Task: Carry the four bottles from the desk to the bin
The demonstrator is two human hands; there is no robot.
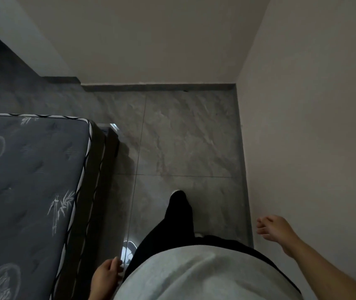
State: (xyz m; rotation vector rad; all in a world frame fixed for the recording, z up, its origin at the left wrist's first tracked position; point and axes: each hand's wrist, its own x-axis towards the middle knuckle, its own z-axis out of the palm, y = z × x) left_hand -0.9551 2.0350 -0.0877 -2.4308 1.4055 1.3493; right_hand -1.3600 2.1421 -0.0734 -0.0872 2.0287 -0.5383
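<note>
A narrow strip of grey marbled floor tile (185, 135) is seen from above, bounded ahead and on the right by a plain pale wall (302, 105) with a dark skirting strip (157, 87) at its foot. On the left, a dark grey quilted mattress (25, 191) with white bamboo and round emblem prints and a black-and-white corded edge is laid on a dark bed frame (99, 191). A shiny reflective patch (129, 247) is seen on the floor just beside the frame, near the left hand.

The person's light grey top (205, 276) fills the bottom of the view, and one leg in black trousers (179, 215) is stretched forward, a white shoe tip (176, 191) showing at its end.

The left hand (105, 276) is held low beside the hip, its fingers loosely curled and nothing gripped in it. The right hand (274, 229) is held out to the side near the right-hand wall, its fingers relaxed and slightly bent, and nothing is held in it either.

None of the four bottles, nor the desk or the bin, can be seen in this view, so where they are cannot be told.
</note>
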